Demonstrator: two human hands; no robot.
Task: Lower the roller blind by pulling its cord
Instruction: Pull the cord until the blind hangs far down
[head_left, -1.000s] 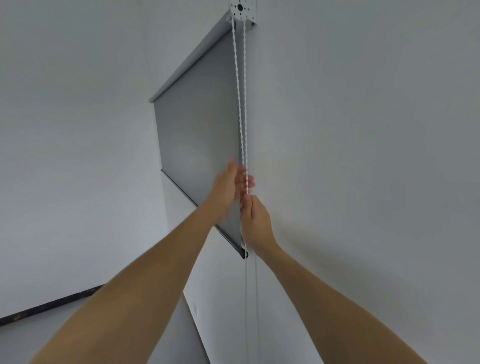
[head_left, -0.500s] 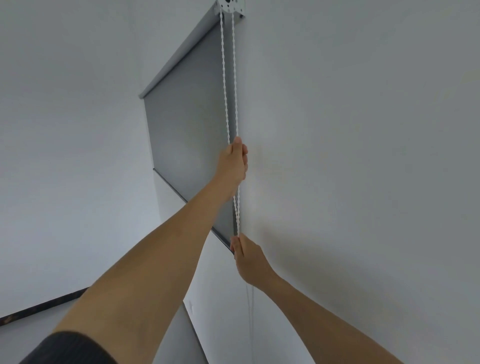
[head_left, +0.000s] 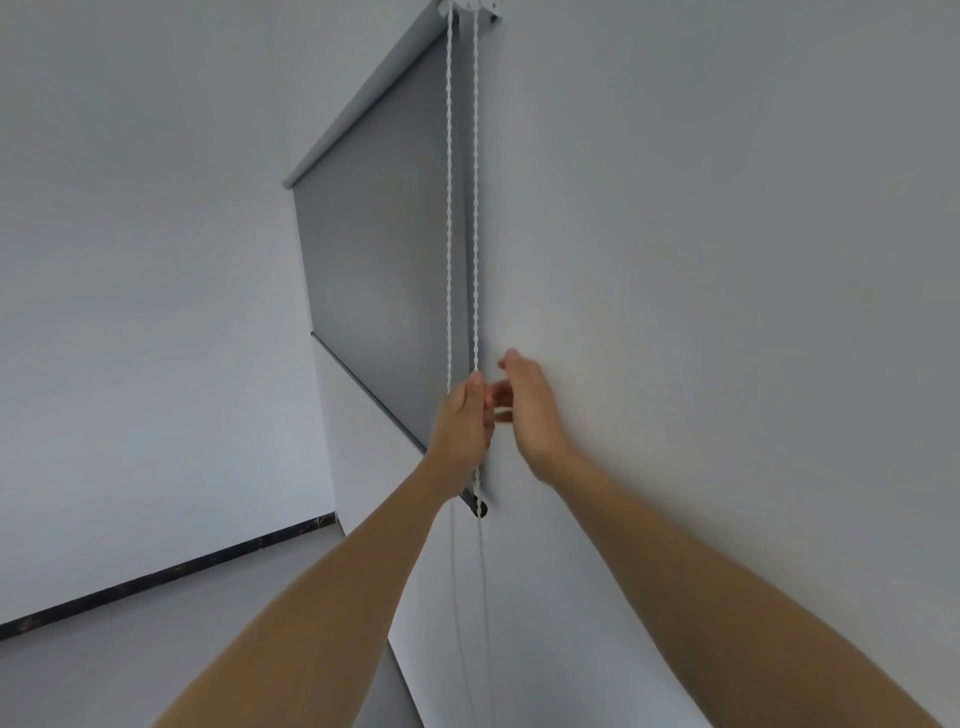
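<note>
Head view: left hand (head_left: 464, 421) grip clenched on cord (head_left: 476, 208), right hand (head_left: 530, 410) open just beside, roller blind (head_left: 384, 270) behind.

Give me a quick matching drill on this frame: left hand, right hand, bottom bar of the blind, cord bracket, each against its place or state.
Things:
1. left hand
2. right hand
3. bottom bar
4. cord bracket

States:
A. at the top edge of the picture
B. open, beside the cord, not gripping it
C. closed on the cord
D. slanting behind the left wrist

Pairs: 1-C, 2-B, 3-D, 4-A
</note>
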